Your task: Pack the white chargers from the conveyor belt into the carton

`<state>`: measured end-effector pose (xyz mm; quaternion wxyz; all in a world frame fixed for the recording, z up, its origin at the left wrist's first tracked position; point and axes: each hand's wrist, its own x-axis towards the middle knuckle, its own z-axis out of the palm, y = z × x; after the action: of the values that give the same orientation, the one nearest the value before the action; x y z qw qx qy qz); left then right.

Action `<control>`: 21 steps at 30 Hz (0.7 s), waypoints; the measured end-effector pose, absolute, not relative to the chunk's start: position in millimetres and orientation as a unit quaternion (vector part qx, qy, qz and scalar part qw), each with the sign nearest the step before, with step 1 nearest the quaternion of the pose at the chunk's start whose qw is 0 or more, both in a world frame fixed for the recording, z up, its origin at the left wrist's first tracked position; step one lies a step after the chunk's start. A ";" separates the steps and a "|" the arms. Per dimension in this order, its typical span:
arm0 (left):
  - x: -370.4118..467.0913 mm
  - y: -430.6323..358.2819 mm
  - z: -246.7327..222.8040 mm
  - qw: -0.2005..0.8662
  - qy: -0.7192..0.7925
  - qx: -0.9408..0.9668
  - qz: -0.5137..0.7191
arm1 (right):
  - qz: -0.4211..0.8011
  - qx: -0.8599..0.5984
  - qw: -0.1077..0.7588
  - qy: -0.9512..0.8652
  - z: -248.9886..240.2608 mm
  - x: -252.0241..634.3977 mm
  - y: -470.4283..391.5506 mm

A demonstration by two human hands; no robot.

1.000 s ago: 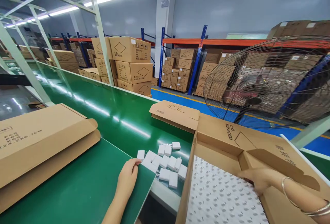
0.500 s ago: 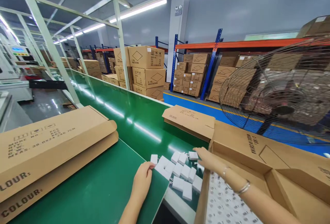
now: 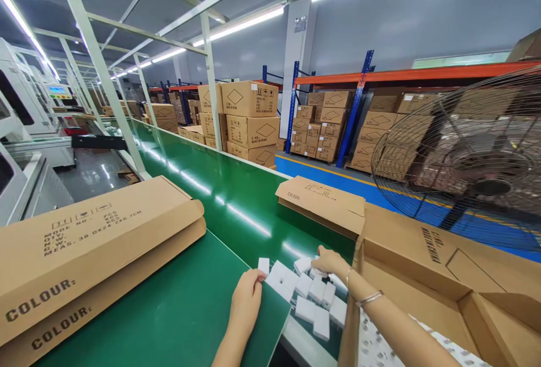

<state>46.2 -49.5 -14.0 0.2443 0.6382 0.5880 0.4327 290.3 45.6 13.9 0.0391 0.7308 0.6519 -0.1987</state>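
My left hand (image 3: 246, 302) pinches a white plug adapter (image 3: 264, 265) between thumb and fingers at the edge of the green board. My right hand (image 3: 332, 262) reaches over the far side of a loose group of white plug adapters (image 3: 305, 308), its fingers curled down on one of them. That adapter is partly hidden under the fingers. Some adapters show metal prongs, and they lie on the green conveyor belt beside an open carton (image 3: 350, 322). Under my right forearm, the carton holds a white layer with rows of small grey marks (image 3: 372, 339).
Flattened-looking cardboard cartons (image 3: 122, 231) lie on the green board (image 3: 181, 299) at left. The conveyor belt (image 3: 236, 209) runs away to the far left. A large caged fan (image 3: 477, 153) stands at right. Stacked cartons (image 3: 252, 116) and a blue-orange rack (image 3: 355, 107) are beyond.
The view has turned slightly left. My right hand has moved inward over the adapters, and its fingers have curled down onto one. My left hand keeps its pinch on the same adapter.
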 end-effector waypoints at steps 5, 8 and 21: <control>46.4 -50.6 -12.5 0.244 0.591 0.636 0.433 | -0.233 0.753 -0.016 0.615 16.7 283.2 51.7; 46.4 -50.9 -10.0 0.244 0.593 0.631 0.437 | -0.265 0.740 -0.109 0.609 28.6 287.3 56.1; 47.2 -50.8 -12.7 0.235 0.599 0.641 0.419 | -0.731 0.351 -0.484 0.329 72.5 290.6 -90.6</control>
<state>47.2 -50.8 -12.7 0.2348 0.6407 0.5989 0.4192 290.6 -90.6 72.5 -0.4844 0.3506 0.3292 -0.7308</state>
